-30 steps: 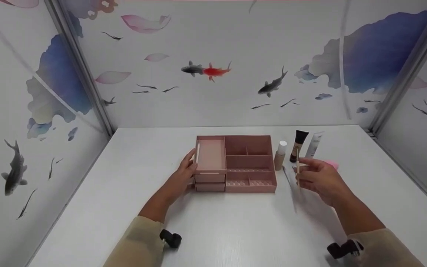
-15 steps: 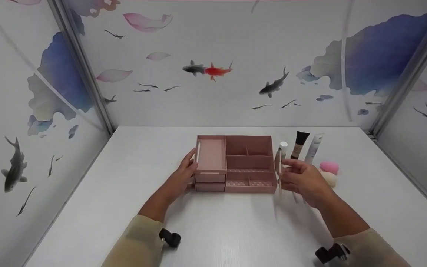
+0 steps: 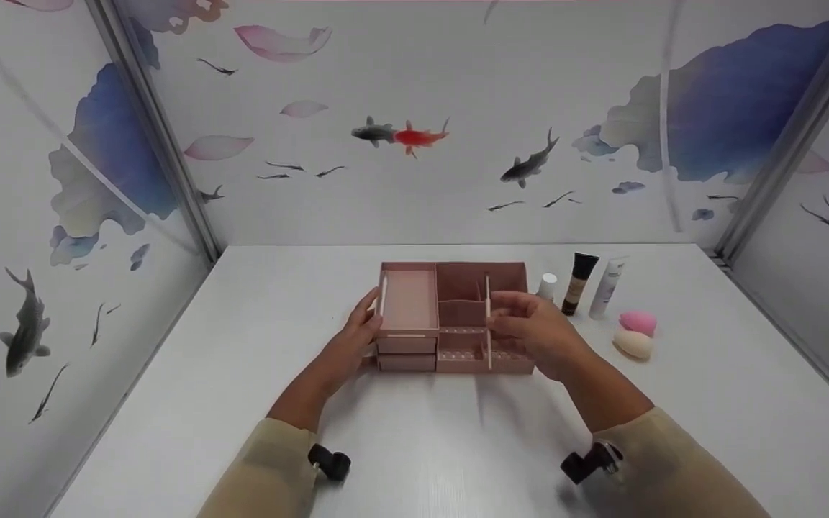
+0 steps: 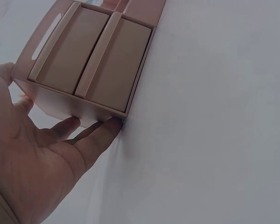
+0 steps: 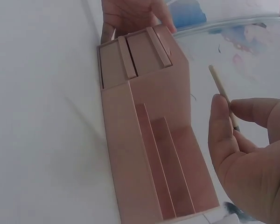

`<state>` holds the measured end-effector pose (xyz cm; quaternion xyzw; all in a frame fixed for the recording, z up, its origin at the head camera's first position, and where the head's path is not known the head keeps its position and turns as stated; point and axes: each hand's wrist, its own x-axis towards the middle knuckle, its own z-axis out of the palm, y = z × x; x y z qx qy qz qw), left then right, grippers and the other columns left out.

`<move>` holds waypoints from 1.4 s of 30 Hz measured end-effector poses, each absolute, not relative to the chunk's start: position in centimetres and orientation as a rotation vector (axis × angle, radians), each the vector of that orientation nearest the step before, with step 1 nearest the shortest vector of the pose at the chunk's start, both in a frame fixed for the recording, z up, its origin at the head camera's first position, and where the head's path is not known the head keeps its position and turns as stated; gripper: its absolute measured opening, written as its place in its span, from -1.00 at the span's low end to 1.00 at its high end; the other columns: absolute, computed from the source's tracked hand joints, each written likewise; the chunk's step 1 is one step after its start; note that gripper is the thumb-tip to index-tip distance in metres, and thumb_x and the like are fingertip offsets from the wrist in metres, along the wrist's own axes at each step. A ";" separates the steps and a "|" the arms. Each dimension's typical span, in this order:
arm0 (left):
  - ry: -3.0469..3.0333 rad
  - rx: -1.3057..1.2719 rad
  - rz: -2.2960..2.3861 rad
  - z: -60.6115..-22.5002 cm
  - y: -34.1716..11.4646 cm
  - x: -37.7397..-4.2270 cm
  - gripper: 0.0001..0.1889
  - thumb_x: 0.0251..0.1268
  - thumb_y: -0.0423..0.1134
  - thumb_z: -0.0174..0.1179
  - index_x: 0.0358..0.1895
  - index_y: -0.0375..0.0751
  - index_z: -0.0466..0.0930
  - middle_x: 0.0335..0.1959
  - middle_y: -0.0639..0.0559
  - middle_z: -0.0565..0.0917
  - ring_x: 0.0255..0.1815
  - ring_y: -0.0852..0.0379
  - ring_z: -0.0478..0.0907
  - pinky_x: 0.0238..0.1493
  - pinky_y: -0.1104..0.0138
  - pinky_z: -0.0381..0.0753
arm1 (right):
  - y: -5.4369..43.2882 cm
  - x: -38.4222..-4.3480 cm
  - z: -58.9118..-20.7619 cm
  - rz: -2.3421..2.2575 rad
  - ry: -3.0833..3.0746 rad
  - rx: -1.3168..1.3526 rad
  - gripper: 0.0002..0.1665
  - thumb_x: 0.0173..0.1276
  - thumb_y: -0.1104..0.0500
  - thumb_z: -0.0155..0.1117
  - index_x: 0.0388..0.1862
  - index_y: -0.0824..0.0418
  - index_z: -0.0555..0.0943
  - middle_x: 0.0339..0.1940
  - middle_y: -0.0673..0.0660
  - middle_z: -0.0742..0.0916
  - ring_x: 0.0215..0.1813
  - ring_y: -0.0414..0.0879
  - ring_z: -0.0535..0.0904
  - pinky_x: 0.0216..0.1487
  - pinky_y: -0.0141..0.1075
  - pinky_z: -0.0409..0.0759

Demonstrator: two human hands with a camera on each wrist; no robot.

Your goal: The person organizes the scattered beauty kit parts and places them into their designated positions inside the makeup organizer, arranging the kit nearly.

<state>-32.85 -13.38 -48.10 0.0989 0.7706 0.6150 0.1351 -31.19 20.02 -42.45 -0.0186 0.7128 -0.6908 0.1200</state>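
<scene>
A pink makeup organizer (image 3: 409, 302) stands on the white table, with two drawers below a top tray on its left and open compartments on its right. My left hand (image 3: 348, 342) rests against its left side; in the left wrist view the fingertips (image 4: 113, 125) touch the side wall beside the drawers. Above the right compartments, my right hand (image 3: 540, 331) pinches a slim makeup brush (image 3: 488, 309) between thumb and fingers. The brush is upright in the head view. Its pale handle (image 5: 218, 80) shows in the right wrist view; I cannot make out the bristles.
Right of the organizer stand a white-capped bottle (image 3: 547, 285), partly hidden by my right hand, a black-capped tube (image 3: 578, 284) and a white tube (image 3: 606, 289). A pink sponge (image 3: 638, 323) and a beige sponge (image 3: 633, 344) lie nearer. A printed wall panel (image 3: 429, 194) rises behind the table.
My right hand has carried the brush leftward, from beside the tubes to over the organizer's right compartments. Both sponges now show fully. The left hand and organizer have stayed put.
</scene>
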 end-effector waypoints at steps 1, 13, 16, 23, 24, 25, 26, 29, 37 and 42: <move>2.236 0.288 1.778 -48.1 -13.4 -32.9 -0.41 0.68 0.38 -0.15 0.62 0.88 -0.12 0.82 0.01 -0.06 0.76 -0.38 0.10 0.60 -0.43 0.18 | 19.5 -31.4 -42.3 -2.025 2.076 -0.055 -0.32 0.55 0.27 0.35 0.58 0.26 0.42 -0.02 0.05 0.75 -0.03 -0.09 0.78 0.03 -0.27 0.80; 2.250 0.267 1.762 -48.0 -13.3 -32.9 -0.40 0.66 0.39 -0.14 0.62 0.87 -0.11 0.81 0.01 -0.01 0.77 -0.30 0.13 0.60 -0.41 0.23 | 15.2 -33.8 -41.7 -2.043 2.061 -0.031 -0.43 0.50 0.19 0.45 0.45 0.08 0.59 0.12 0.16 0.77 0.03 -0.03 0.78 0.10 -0.20 0.80; 2.268 0.263 1.752 -48.1 -13.3 -33.0 -0.41 0.66 0.40 -0.15 0.62 0.87 -0.11 0.81 -0.01 -0.01 0.76 -0.31 0.14 0.59 -0.43 0.21 | 14.1 -34.4 -41.2 -2.071 2.019 -0.057 -0.45 0.52 0.22 0.41 0.46 0.13 0.59 0.16 0.24 0.77 -0.01 -0.01 0.80 0.09 -0.18 0.81; 2.231 0.262 1.778 -48.1 -13.2 -32.9 -0.40 0.67 0.38 -0.16 0.64 0.83 -0.10 0.82 -0.01 -0.04 0.78 -0.30 0.10 0.60 -0.39 0.24 | 11.7 -35.6 -40.5 -2.055 2.017 -0.089 -0.44 0.55 0.19 0.39 0.48 0.16 0.56 0.25 0.26 0.75 0.12 0.02 0.79 0.18 -0.19 0.78; 2.228 0.264 1.779 -48.1 -13.2 -32.9 -0.40 0.68 0.38 -0.17 0.64 0.83 -0.11 0.82 -0.01 -0.04 0.78 -0.30 0.10 0.60 -0.39 0.24 | 11.4 -35.8 -40.5 -2.053 2.020 -0.088 -0.45 0.55 0.19 0.39 0.47 0.15 0.57 0.25 0.26 0.75 0.13 0.02 0.79 0.18 -0.19 0.78; 2.226 0.262 1.779 -48.1 -13.2 -32.9 -0.40 0.68 0.38 -0.17 0.64 0.83 -0.10 0.82 -0.01 -0.04 0.78 -0.30 0.10 0.60 -0.39 0.24 | 11.1 -36.0 -40.4 -2.049 2.026 -0.088 -0.45 0.55 0.19 0.39 0.47 0.14 0.57 0.24 0.26 0.75 0.13 0.03 0.79 0.19 -0.19 0.78; 2.223 0.259 1.780 -48.0 -13.2 -32.9 -0.40 0.67 0.39 -0.16 0.63 0.84 -0.10 0.82 0.00 -0.04 0.78 -0.30 0.10 0.60 -0.39 0.23 | 10.7 -36.1 -40.3 -2.044 2.036 -0.083 -0.47 0.55 0.18 0.39 0.45 0.13 0.58 0.23 0.25 0.76 0.14 0.02 0.79 0.19 -0.19 0.78; 2.241 0.246 1.766 -47.9 -13.3 -33.0 -0.41 0.65 0.42 -0.15 0.61 0.88 -0.09 0.81 0.02 -0.02 0.77 -0.29 0.12 0.60 -0.41 0.21 | 9.6 -36.6 -39.9 -2.009 2.088 -0.060 -0.49 0.55 0.18 0.40 0.43 0.11 0.60 0.17 0.21 0.79 0.10 0.00 0.81 0.14 -0.20 0.80; 2.239 0.246 1.782 -47.8 -13.3 -33.1 -0.41 0.66 0.40 -0.15 0.62 0.86 -0.09 0.81 0.04 0.00 0.77 -0.24 0.14 0.60 -0.35 0.29 | 6.5 -37.3 -39.0 -1.733 2.362 -0.084 -0.39 0.51 0.21 0.42 0.49 0.20 0.56 0.08 0.20 0.79 -0.02 -0.04 0.83 -0.01 -0.24 0.80; 2.215 0.247 1.783 -47.8 -13.3 -33.0 -0.39 0.65 0.40 -0.14 0.64 0.83 -0.10 0.81 0.06 -0.02 0.79 -0.24 0.11 0.60 -0.35 0.28 | 5.8 -37.5 -39.1 -1.619 2.448 -0.031 -0.39 0.50 0.21 0.42 0.49 0.24 0.56 0.13 0.21 0.79 0.00 -0.03 0.81 0.02 -0.20 0.80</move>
